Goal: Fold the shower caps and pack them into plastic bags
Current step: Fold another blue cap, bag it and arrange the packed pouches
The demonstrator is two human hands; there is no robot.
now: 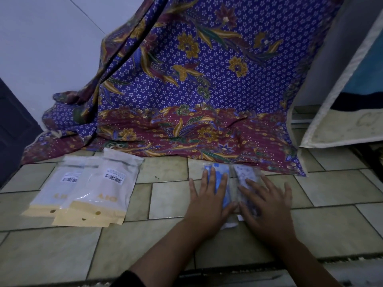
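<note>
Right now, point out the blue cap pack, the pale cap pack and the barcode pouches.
blue cap pack [216,169]: head view, top part.
pale cap pack [243,171]: head view, upper part.
barcode pouches [113,191]: head view, front pouch's middle.

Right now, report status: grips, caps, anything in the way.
Left grip flat, pressing blue cap. Right grip flat, pressing pale cap beside it. Bags lie left, untouched. Nothing between caps and bags.

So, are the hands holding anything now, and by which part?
Nothing is gripped. The left hand presses flat on the blue folded shower cap, the right hand on the pale patterned shower cap, both over the near part.
</note>
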